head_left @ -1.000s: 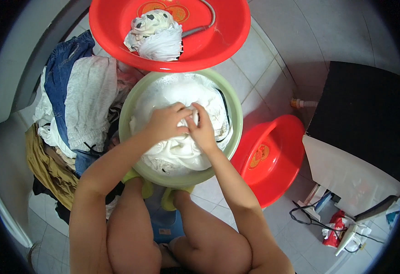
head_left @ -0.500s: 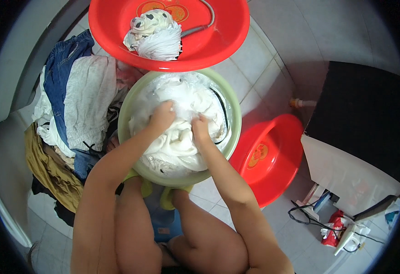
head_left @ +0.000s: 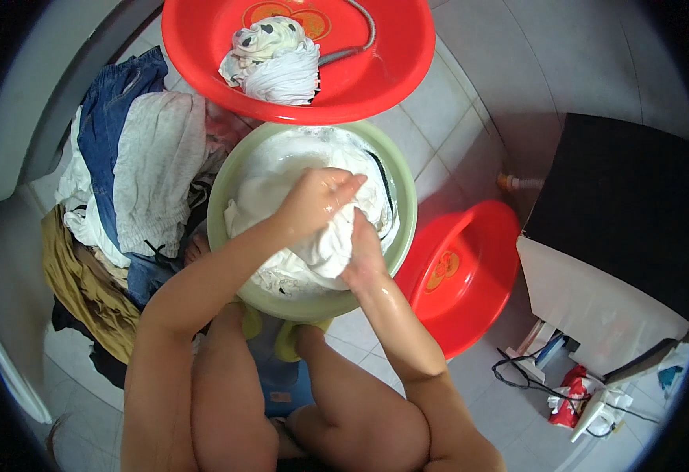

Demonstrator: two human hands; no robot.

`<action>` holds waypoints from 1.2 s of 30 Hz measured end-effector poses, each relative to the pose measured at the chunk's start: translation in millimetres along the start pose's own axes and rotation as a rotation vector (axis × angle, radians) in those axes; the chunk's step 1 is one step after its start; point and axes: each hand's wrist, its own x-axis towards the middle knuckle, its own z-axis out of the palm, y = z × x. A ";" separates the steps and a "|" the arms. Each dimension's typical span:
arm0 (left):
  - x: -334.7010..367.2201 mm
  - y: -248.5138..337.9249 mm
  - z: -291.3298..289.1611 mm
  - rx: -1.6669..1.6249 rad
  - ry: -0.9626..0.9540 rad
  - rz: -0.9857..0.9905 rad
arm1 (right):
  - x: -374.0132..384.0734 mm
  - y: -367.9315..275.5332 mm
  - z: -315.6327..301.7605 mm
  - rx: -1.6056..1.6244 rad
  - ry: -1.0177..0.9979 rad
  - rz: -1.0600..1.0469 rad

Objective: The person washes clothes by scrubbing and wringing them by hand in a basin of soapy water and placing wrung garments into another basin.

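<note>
Wringing white garment [head_left: 325, 248] over green basin [head_left: 395, 244]: left hand [head_left: 313, 203] and right hand [head_left: 364, 256] both clenched on it. Two wrung pieces [head_left: 273, 51] sat in red basin [head_left: 391, 63]; clothes pile [head_left: 136, 173] looked unwashed.

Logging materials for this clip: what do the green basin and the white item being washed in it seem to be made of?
Green basin: probably moulded plastic, with a smooth, slightly glossy rim. White garment: soft woven or knit fabric, soaked; it bunches and folds between the left hand and right hand.
</note>
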 end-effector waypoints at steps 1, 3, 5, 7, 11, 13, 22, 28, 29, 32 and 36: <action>0.6 -1.3 -3.4 -0.002 0.002 0.001 | -12.4 -12.8 0.7 -0.040 -0.050 0.000; -6.9 -6.3 -21.7 -0.063 -0.101 0.058 | -35.6 -33.6 5.6 -0.114 -0.087 -0.010; -20.2 7.0 -29.2 -0.103 -0.171 0.001 | -45.9 -55.5 -11.5 -0.211 -0.115 -0.007; -21.5 23.9 -45.6 0.490 -0.383 0.043 | -56.3 -75.1 -33.7 -0.341 -0.041 -0.063; -27.6 19.3 -66.3 1.237 -0.493 0.222 | -41.2 -95.6 -65.0 -1.172 0.003 -0.080; -31.8 23.2 -58.6 1.308 -0.402 0.264 | -37.7 -77.7 -67.5 -1.633 0.056 -0.460; -29.7 35.7 -40.9 1.121 -0.491 -0.169 | -25.9 -52.6 -19.2 -1.755 -0.312 -0.348; -31.6 6.6 -66.6 1.288 -0.526 -0.020 | -60.5 -76.8 -23.3 -1.523 -0.456 -0.328; -28.8 2.8 -71.9 1.366 -0.493 0.064 | -65.9 -84.8 -30.7 -1.529 -0.444 -0.364; -23.6 4.2 -82.4 1.145 -0.357 0.471 | -78.7 -106.9 -53.6 -1.455 -0.314 -0.282; -21.6 38.0 -53.8 0.647 -0.433 0.122 | -63.2 -98.5 -64.3 -1.665 -0.182 -0.310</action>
